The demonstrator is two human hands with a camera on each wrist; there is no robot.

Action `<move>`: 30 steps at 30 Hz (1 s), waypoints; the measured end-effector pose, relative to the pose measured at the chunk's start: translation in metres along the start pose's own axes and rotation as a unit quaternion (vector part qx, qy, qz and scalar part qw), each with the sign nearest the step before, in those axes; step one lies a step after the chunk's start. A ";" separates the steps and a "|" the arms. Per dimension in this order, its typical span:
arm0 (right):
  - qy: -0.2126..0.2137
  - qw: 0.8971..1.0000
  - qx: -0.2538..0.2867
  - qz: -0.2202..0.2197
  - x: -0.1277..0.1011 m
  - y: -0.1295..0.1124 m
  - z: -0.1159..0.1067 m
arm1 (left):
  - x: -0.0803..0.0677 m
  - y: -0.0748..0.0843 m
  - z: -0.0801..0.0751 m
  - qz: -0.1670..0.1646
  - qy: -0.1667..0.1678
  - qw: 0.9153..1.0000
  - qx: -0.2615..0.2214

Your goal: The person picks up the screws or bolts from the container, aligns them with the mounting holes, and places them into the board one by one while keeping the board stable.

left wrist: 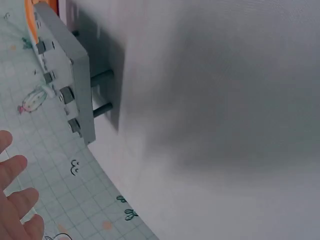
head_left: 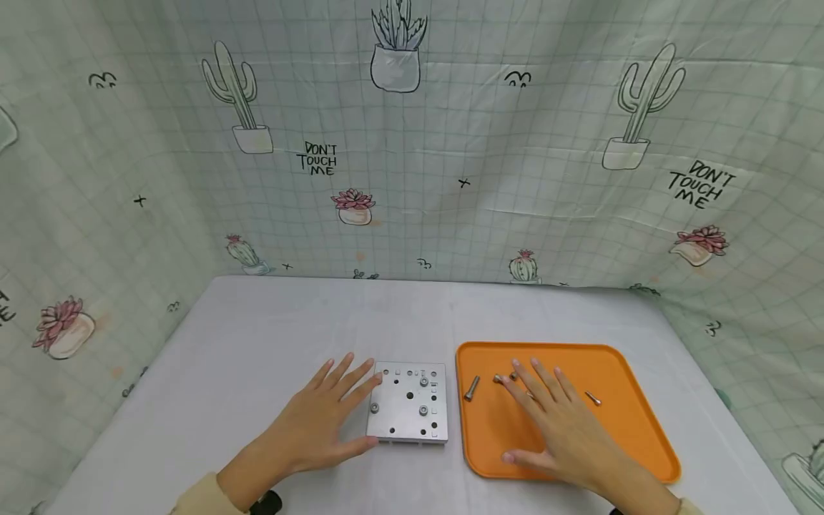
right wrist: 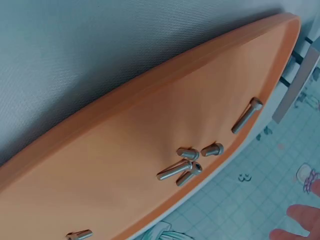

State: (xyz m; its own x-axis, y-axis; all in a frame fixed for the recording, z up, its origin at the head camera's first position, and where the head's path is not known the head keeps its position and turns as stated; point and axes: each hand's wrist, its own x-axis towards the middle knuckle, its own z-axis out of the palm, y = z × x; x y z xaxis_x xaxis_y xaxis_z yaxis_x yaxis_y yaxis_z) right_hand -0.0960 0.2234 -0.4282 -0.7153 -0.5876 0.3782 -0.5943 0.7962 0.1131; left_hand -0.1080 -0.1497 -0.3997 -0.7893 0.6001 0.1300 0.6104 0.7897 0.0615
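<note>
Reaching flat-fingered over the bolts [head_left: 515, 378] in the orange tray [head_left: 618, 372], the right hand [head_left: 553, 422] must pinch one (left hand [head_left: 322, 422], also empty, steadies the metal plate [head_left: 408, 404]).

A white table [head_left: 244, 336] fills the lower frame, bearing a square metal plate [head_left: 409, 403] at lower centre and an orange tray [head_left: 618, 379] just right of it.

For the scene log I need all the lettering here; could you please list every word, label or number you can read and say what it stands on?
"DON'T TOUCH ME" on the pale green cactus-print backdrop cloth, upper left.
"DON'T TOUCH ME" again on that cloth, at the right.
"ME", a cut-off fragment at the cloth's far left edge.
Square grey metal plate with holes, orange plastic tray, loose steel bolts: no lettering visible.
</note>
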 end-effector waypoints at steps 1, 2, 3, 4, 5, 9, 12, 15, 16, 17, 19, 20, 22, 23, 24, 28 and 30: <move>0.001 1.000 0.002 0.000 0.000 0.000 0.000 | -0.001 -0.001 0.000 -0.001 0.000 1.000 0.001; 0.002 1.000 0.005 0.000 0.001 0.000 0.000 | -0.001 -0.001 0.001 -0.002 0.001 1.000 -0.002; 0.004 1.000 0.006 0.000 0.001 0.000 0.001 | -0.002 -0.002 0.002 -0.002 0.002 1.000 -0.004; 0.005 1.000 0.006 0.001 0.002 0.001 0.001 | -0.003 -0.002 0.003 0.000 0.004 1.000 -0.004; 0.004 1.000 0.008 0.003 0.002 0.001 0.001 | -0.004 -0.002 0.003 0.001 0.005 1.000 -0.008; -0.007 1.000 0.015 0.015 0.005 0.004 0.004 | -0.006 -0.003 0.006 -0.018 0.002 0.999 -0.039; -0.022 0.999 0.024 0.031 0.007 0.007 0.008 | -0.005 -0.004 0.009 -0.049 -0.004 0.996 -0.075; -0.036 0.998 0.035 0.048 0.009 0.009 0.011 | -0.004 -0.006 0.012 -0.083 -0.008 0.990 -0.114; -0.040 0.997 0.036 0.051 0.010 0.011 0.012 | -0.004 -0.007 0.013 -0.096 -0.008 0.987 -0.129; -0.044 0.997 0.037 0.054 0.011 0.011 0.013 | -0.003 -0.007 0.015 -0.107 -0.009 0.984 -0.141; -0.047 0.996 0.041 0.059 0.013 0.013 0.015 | -0.003 -0.009 0.018 -0.127 -0.012 0.978 -0.167; -0.049 0.996 0.044 0.061 0.014 0.013 0.016 | -0.003 -0.010 0.019 -0.131 -0.013 0.975 -0.181; -0.049 0.996 0.048 0.064 0.017 0.014 0.017 | -0.002 -0.012 0.022 -0.135 -0.013 0.968 -0.212; -0.049 0.995 0.049 0.065 0.018 0.015 0.017 | -0.002 -0.013 0.024 -0.134 -0.011 0.965 -0.226; -0.049 0.995 0.051 0.066 0.019 0.015 0.018 | -0.002 -0.013 0.025 -0.133 -0.008 0.961 -0.243; -0.032 0.996 0.062 0.053 0.025 0.017 0.021 | -0.001 -0.017 0.032 -0.122 0.004 0.948 -0.295; -0.021 0.996 0.071 0.045 0.028 0.018 0.023 | 0.000 -0.018 0.035 -0.122 0.003 0.940 -0.318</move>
State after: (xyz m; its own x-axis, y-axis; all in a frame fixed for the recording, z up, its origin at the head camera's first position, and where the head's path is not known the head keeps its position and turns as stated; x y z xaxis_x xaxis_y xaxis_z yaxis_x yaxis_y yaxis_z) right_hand -0.1346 0.2178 -0.4366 -0.7810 -0.5229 0.3415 -0.5710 0.8194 -0.0511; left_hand -0.1214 -0.1599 -0.4353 -0.9118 0.4087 0.0402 0.3284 0.6670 0.6688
